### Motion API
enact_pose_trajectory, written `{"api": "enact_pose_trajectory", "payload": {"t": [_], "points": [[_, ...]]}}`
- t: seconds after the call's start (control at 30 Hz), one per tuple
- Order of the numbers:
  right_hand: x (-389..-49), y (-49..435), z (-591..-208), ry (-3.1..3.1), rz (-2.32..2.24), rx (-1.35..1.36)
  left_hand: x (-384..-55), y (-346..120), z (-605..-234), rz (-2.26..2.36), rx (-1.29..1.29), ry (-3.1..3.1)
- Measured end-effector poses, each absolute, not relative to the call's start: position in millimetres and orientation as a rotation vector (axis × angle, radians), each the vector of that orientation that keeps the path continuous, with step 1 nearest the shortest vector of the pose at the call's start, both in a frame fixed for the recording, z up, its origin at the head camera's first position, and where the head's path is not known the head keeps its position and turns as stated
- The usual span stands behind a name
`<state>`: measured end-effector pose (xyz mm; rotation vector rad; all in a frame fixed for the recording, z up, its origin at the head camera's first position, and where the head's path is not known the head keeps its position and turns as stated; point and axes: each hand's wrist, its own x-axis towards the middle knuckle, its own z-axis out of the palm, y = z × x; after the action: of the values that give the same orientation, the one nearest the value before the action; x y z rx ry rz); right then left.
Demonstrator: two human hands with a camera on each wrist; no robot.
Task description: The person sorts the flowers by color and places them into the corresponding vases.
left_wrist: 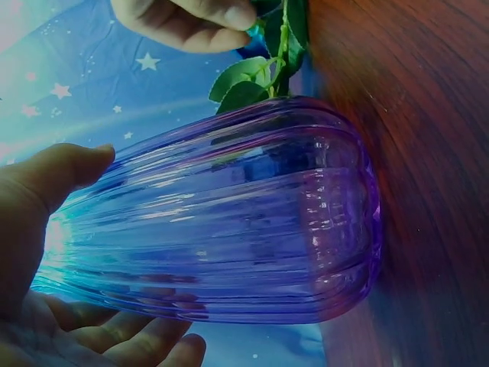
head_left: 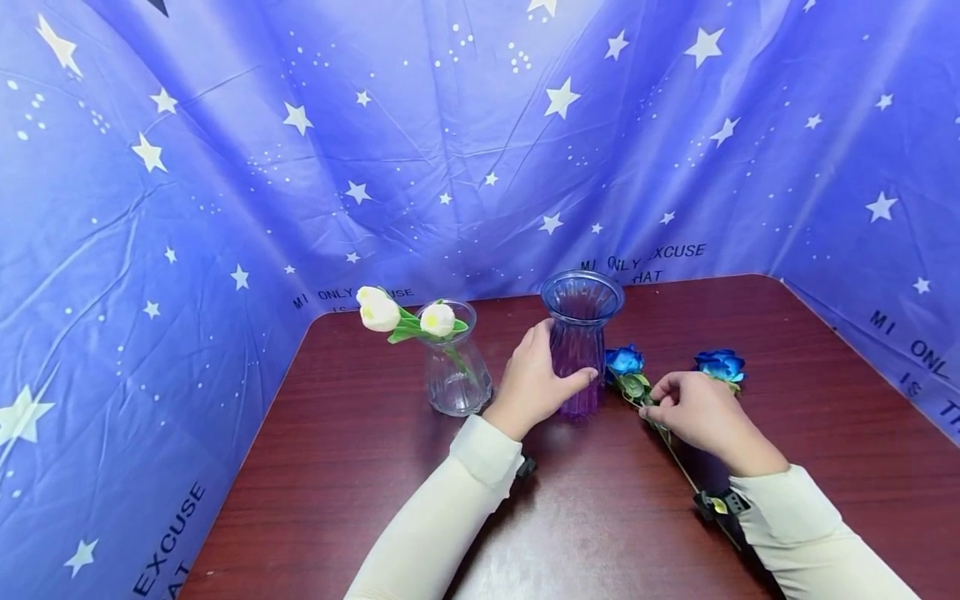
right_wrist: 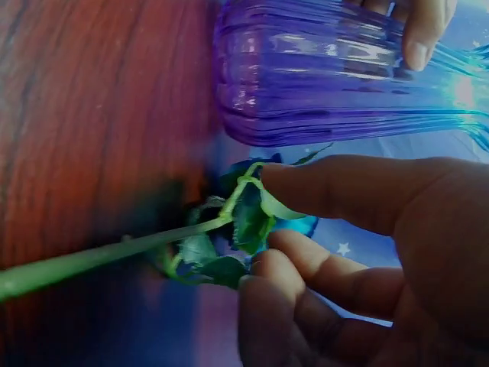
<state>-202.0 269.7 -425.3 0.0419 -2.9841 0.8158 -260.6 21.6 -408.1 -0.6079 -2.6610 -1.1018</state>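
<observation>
My left hand holds a ribbed glass vase, blue at the rim and purple at the base, upright on the table. Its thumb lies on the near side; the other fingers reach round behind. Just right of the vase, my right hand pinches at the leaves and stem of a blue rose. In the right wrist view, thumb and fingers close around the leaves beside the green stem; the exact contact is partly hidden. A second blue rose lies beyond the right hand, its stem mostly hidden.
Left of my left hand stands a clear glass vase with two white tulips leaning left. The dark red wooden table ends against a blue star-patterned cloth at the back and sides.
</observation>
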Motion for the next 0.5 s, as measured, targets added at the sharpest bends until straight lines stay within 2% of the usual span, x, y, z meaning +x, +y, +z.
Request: {"api": "enact_pose_trajectory", "payload": {"t": [0.5], "points": [[-205,279,-441,-3.063,0.73,0.058,-259,21,-407,-1.079,-0.609,-2.688]]}}
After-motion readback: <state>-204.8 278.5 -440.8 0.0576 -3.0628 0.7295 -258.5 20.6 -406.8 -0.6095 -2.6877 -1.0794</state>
